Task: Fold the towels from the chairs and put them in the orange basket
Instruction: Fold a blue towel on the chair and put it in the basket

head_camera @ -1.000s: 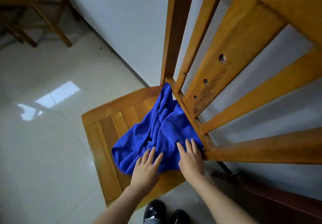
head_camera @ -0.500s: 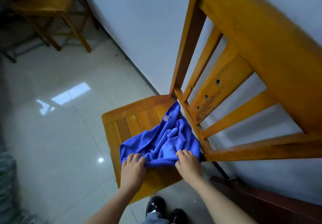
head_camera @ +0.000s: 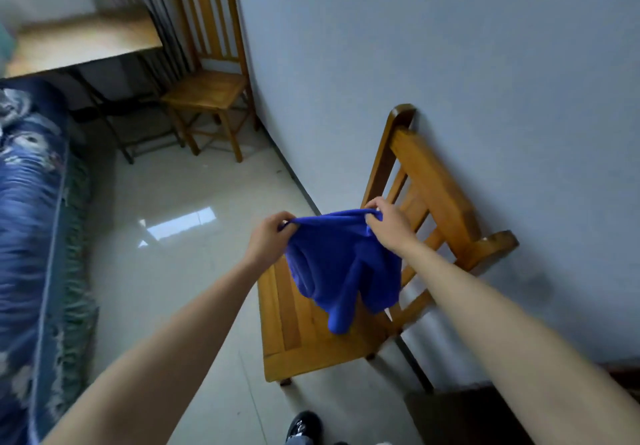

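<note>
A person holds a blue towel (head_camera: 343,264) in the air over the seat of a wooden chair (head_camera: 304,337) that stands against a pale wall (head_camera: 450,63). The left hand (head_camera: 268,238) pinches one end of the towel's top edge between curled fingers and thumb. The right hand (head_camera: 388,224) grips the other end, knuckles to the camera. The hands are a little apart, and the held edge runs almost level between them, rising slightly toward the right hand. Below it the cloth hangs bunched in deep folds, longer in the drop than across the held edge. Its lowest lobe points straight down at the seat. From this high angle it cannot be told for sure whether that lobe clears the wood.

The lower corners of the towel are lost in the folds, and the right hand's fingertips are hidden behind the cloth. The towel covers part of the chair's back slats, and the seat hides most of its legs. A far chair (head_camera: 207,87) stands by the same wall, beside a blurred table (head_camera: 79,42) cut off at the left edge. A patterned blue bedspread (head_camera: 27,202), smeared by motion, runs off the left side. A black shoe (head_camera: 304,427) on the glossy floor (head_camera: 166,271) is cropped at the bottom.
</note>
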